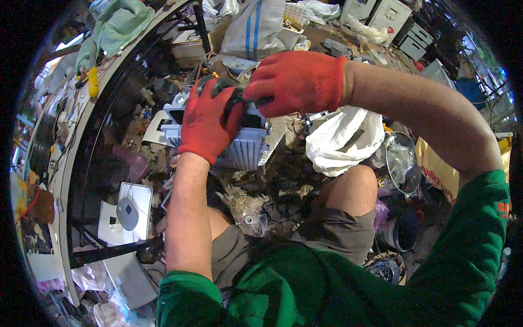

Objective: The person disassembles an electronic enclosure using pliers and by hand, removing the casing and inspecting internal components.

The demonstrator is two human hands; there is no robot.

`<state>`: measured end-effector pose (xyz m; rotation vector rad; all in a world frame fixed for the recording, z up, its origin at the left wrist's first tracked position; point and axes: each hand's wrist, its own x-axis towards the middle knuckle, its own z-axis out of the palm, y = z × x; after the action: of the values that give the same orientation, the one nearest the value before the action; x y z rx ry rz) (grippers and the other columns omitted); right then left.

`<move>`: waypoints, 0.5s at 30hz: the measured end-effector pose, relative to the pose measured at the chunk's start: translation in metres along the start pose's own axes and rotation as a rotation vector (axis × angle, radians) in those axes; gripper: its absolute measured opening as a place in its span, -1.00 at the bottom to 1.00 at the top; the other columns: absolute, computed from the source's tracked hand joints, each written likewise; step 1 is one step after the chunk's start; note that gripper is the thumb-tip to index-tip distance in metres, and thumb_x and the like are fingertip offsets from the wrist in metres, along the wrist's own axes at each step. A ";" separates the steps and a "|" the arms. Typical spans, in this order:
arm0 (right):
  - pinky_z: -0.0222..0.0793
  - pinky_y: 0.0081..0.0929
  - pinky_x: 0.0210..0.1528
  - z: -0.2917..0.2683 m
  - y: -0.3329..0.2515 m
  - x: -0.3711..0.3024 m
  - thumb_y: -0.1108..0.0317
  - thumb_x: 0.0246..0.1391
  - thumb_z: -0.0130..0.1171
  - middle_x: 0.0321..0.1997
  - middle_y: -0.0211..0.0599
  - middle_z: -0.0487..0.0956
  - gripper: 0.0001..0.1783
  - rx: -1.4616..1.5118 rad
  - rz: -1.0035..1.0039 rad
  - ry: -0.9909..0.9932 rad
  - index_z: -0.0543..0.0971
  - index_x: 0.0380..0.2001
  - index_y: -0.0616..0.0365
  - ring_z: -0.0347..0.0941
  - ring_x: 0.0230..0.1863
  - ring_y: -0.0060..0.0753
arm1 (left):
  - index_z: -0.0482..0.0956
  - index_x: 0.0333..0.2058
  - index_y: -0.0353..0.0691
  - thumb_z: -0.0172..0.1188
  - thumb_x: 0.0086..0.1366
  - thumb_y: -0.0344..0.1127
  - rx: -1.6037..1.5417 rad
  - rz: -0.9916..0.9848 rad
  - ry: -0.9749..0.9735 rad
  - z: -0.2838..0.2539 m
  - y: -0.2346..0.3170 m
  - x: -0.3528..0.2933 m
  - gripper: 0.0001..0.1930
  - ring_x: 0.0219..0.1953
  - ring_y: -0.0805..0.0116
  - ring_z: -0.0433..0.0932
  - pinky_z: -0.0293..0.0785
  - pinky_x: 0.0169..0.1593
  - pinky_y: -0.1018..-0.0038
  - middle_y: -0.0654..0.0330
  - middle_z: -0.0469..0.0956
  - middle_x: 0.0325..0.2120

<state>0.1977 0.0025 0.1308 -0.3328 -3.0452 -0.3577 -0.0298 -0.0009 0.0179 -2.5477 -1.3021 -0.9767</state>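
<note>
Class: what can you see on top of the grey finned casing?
The red-gloved left hand is over the casing, against a black object; whatever the hand covers is hidden.

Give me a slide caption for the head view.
Red-gloved left hand and red-gloved right hand close together over a ribbed grey boxy casing, near a crumpled white bag.

The left hand (210,122) covers part of the ribbed grey housing (248,147) and much of a dark object (222,86), whose kind cannot be told. The right hand (299,82) hides its own fingertips. At the far side, the blue-striped white sack (253,32) is cut off; near, the green shirt (283,283) is too. Floor scraps (245,210) below the housing are too small to identify.
</note>
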 end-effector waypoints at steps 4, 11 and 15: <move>0.52 -0.15 -0.01 0.003 -0.001 -0.006 0.32 0.07 0.18 -0.10 -0.26 0.61 -0.69 0.148 0.244 0.120 0.60 -0.07 -0.11 0.57 -0.08 0.03 | 0.60 0.02 -0.10 0.24 0.25 -0.09 -0.017 -0.046 0.009 -0.005 0.001 -0.002 -0.60 0.23 -0.24 0.32 0.26 0.31 0.04 -0.13 0.47 0.09; 0.56 -0.21 0.00 0.102 -0.021 -0.064 0.18 0.31 0.16 -0.07 -0.17 0.63 -0.60 1.564 0.805 0.968 0.47 0.08 0.21 0.62 -0.08 -0.21 | 0.62 0.00 -0.12 0.24 0.24 -0.10 0.026 -0.015 0.026 0.003 0.005 0.001 -0.61 0.23 -0.21 0.32 0.26 0.31 0.03 -0.08 0.47 0.10; 0.54 -0.18 0.01 0.161 -0.061 -0.065 0.28 0.29 0.13 -0.03 -0.19 0.62 -0.66 2.191 0.897 1.287 0.48 0.08 0.13 0.60 -0.07 -0.19 | 0.62 -0.01 -0.12 0.23 0.24 -0.12 0.027 -0.047 0.015 0.000 0.007 -0.001 -0.62 0.21 -0.18 0.34 0.21 0.33 0.04 -0.06 0.48 0.07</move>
<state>0.2429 -0.0307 -0.0445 -0.6225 -0.6107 1.6671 -0.0251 -0.0059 0.0187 -2.4953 -1.3682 -0.9777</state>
